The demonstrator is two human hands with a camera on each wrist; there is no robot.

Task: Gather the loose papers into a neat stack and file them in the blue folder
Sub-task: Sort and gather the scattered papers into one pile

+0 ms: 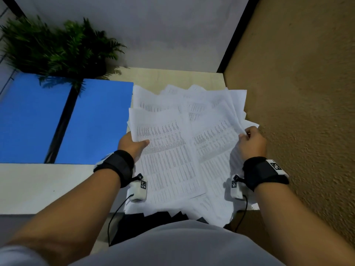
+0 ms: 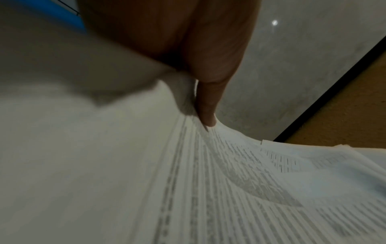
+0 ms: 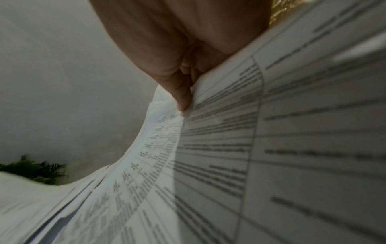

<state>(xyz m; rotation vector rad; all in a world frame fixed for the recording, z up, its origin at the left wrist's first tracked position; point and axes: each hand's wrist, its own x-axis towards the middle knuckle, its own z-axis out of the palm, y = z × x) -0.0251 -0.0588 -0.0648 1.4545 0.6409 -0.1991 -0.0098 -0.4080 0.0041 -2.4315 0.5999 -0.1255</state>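
A fanned, uneven bundle of printed white papers is held over the right part of the desk, its near edges hanging past the front edge. My left hand grips the bundle's left side, thumb on top of the sheets. My right hand pinches the right side, and the thumb presses the sheets in the right wrist view. The blue folder lies open and flat to the left, its black spine running down the middle; the papers' left edge reaches its right cover.
A green fern-like plant stands behind the folder, its fronds overhanging the folder's top. A rough tan wall closes the right side close to my right hand. A grey panel backs the light wooden desk.
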